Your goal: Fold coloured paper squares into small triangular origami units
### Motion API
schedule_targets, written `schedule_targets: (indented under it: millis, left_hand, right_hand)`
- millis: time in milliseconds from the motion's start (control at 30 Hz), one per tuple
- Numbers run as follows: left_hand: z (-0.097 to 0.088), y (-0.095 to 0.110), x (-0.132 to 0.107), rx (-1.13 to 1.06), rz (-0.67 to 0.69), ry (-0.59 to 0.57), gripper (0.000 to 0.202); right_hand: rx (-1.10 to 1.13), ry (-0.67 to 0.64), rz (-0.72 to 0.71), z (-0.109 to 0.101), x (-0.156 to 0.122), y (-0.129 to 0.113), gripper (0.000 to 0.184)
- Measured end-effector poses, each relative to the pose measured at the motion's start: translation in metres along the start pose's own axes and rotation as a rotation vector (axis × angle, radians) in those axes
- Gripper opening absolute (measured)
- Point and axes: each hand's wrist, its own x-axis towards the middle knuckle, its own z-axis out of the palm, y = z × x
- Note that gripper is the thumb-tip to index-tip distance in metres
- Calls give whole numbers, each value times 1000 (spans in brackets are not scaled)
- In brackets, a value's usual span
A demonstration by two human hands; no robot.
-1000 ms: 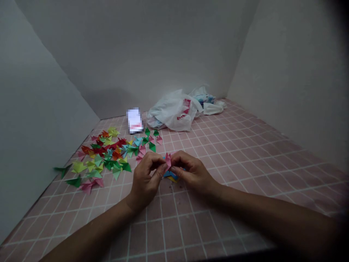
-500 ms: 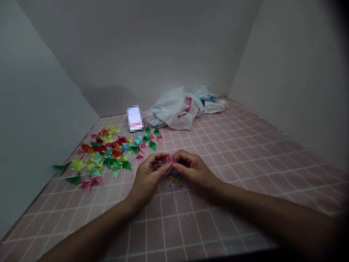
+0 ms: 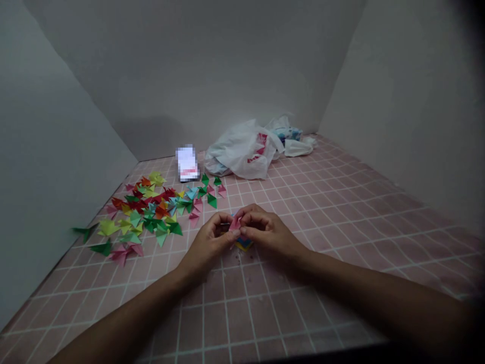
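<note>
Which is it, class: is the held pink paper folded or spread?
Folded: the pink paper shows as a small, pointed shape between the fingers.

Pink white-gridded surface [image 3: 341,222] | colourful folded papers [image 3: 152,225], left | lit phone [image 3: 187,164] | white plastic bag [image 3: 237,151] | blue-and-yellow paper [image 3: 244,242]

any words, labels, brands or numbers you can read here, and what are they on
Nothing can be read for certain:
White plastic bag: red print, too creased and blurred to read.
Lit phone: screen pixelated, with a reddish band near the bottom; no words readable.
Pink folded paper between the hands, and folded paper pieces on the left: no text seen.
</note>
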Motion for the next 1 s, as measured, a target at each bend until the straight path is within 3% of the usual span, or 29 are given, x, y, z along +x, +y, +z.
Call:
schedule_targets:
  millis: [167,367,567,667,1000]
  left_hand:
    - [-2,2,0,31,-13,-13,25]
    - [-4,6,-1,181,-16,-19,23]
    - [-6,2,0,533,183,-61,20]
    - [-4,1,-2,659,200,-73,24]
    - [-2,0,-4,768,226,-85,37]
  right_hand:
    - [-58,-29,-4,-1,0,0,12]
    - [-176,-6,-81,-3,1,-5,2]
    - [-328,-5,-257,0,-2,-12,7]
    - [-360,-27,-278,2,-4,-11,12]
    - [-366,-61,-283,3,-5,-9,15]
